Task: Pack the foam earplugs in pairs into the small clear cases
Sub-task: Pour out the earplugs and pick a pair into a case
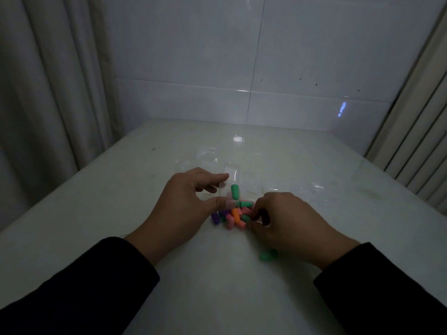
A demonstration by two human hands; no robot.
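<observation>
Dim shot, pale glossy tabletop [96, 226] fills the lower frame, white tiled wall [314, 56] behind, grey curtains [48, 81] on both edges.

Left hand [179, 209], frame centre-left: thumb and index pinch a small clear plastic case [223, 189], barely readable against the table. A green foam earplug [234, 191] stands upright at the case's right edge; can't tell if it's inside the case or just behind it.

Right hand [290, 221], centre-right: fingers curled down into the right side of the pile, tips hidden. Can't tell whether they hold anything.

Pile of coloured foam earplugs [233, 215] (pink, orange, green, purple) sits between the two hands, frame centre.

One blurred green earplug [268, 255] lies apart, just below the right wrist.

More clear cases [208, 155] scattered above the hands, mostly glare.
</observation>
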